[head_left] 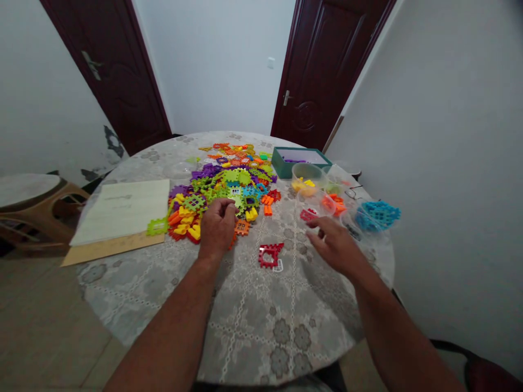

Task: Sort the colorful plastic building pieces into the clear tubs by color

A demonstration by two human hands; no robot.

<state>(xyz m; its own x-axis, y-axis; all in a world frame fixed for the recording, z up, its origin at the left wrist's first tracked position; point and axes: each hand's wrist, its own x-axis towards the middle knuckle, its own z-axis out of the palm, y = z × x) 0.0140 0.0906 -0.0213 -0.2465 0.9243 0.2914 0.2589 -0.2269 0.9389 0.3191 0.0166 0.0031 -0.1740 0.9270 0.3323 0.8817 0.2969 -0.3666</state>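
My left hand [219,227] is at the near edge of a heap of plastic building pieces [229,179]. Its fingers are curled and pressed together, and whatever they may hold is hidden. An orange square piece [242,227] lies just right of it. Over the table's right side, my right hand [334,245] has its thumb and fingers apart, with nothing seen between them. Close beyond its fingertips are dark pink pieces [309,214]. Between my hands lies a red frame-shaped piece [268,256], with a small white window piece [278,265] at its lower right corner.
Clear tubs stand at the right, one with yellow pieces [304,184], another with blue pieces [378,215]. Behind them is a green box [281,163] with purple pieces inside. White paper [122,209] and brown card [110,250] lie left on the round table [249,332].
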